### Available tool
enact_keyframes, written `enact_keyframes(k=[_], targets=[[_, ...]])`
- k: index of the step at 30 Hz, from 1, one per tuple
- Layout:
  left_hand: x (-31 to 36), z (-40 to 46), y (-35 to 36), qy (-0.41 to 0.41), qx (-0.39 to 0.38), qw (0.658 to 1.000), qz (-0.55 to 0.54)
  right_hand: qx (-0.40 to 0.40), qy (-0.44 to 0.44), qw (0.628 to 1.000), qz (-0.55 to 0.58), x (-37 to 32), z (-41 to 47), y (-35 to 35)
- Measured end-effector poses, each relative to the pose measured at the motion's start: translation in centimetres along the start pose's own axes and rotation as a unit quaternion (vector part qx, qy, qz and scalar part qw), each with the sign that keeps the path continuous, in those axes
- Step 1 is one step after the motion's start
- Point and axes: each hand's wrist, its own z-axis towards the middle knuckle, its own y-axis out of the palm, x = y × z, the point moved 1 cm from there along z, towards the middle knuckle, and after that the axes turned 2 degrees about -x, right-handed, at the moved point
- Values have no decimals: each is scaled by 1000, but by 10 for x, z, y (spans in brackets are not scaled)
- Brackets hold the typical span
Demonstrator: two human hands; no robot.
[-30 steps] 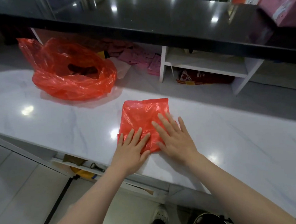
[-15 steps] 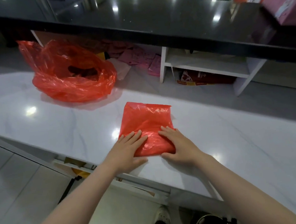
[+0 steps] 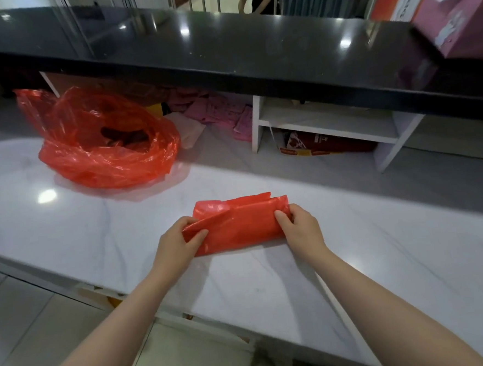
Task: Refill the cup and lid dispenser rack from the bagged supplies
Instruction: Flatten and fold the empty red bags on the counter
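We judge the refill nearly finished: both hands, left [image 3: 178, 241] and right [image 3: 300, 227], grip the folded red bag [image 3: 237, 228]; no rack is visible.

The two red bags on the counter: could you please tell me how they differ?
The folded bag is a flat, compact strip; the loose bag is crumpled, puffed up and open at the top. The folded bag is pinched at its ends by the left hand and right hand; the loose bag lies untouched, farther back left. Both are thin red plastic.
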Motion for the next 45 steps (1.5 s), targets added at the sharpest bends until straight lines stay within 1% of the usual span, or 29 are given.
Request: enact_keyframes(k=[2,4,7,8,9,11,12,13,14,15,16,17,18,20,21,22,23,24,26,29,31,35,40,45], targets=[[1,6,5,-27,27,999,13,1,14,998,-61,-6,8,4],[6,12,9,-42,39,998,29,8,34,995,-93,-9,13,7],[14,19,10,-35,45,996,66,20,43,990,-131,-13,15,13],[17,20,10,-2,54,992,111,24,44,989,-141,-13,16,15],[21,21,10,57,72,980,178,27,45,987,-153,-14,17,16],[33,27,13,203,109,926,300,25,45,983,-179,-12,21,19],[39,32,17,258,96,902,331,24,45,980,-190,-12,21,20],[45,37,22,290,55,888,352,24,46,979,-197,-12,22,21],[47,43,27,295,-9,880,372,21,52,978,-201,-14,22,22],[46,49,33,283,-79,870,396,19,56,978,-202,-15,23,22],[42,55,39,266,-132,859,417,19,56,976,-208,-17,24,22],[36,60,44,252,-162,850,432,25,41,973,-226,-19,25,21],[30,64,48,244,-178,845,441,38,4,965,-260,-21,25,19],[22,70,53,244,-194,839,445,75,-147,933,-321,-32,25,20],[20,71,55,245,-200,837,447,75,-220,913,-335,-36,25,22],[19,73,56,241,-205,837,446,51,-257,901,-346,-38,26,26],[18,74,56,237,-207,840,442,2,-247,902,-355,-40,26,30],[18,75,57,234,-205,844,436,-36,-218,907,-359,-40,27,34],[19,78,57,235,-202,852,422,-66,-157,920,-353,-30,31,41],[20,80,55,247,-199,857,406,-70,-131,936,-319,-16,34,45],[20,80,54,253,-198,854,409,-75,-125,938,-315,-12,36,46],[21,84,56,260,-203,848,415,-84,-113,931,-337,-13,40,51],[23,91,58,266,-209,836,432,-96,-111,907,-394,-16,44,54],[26,95,61,260,-221,839,424,-105,-106,907,-394,-17,47,53]])
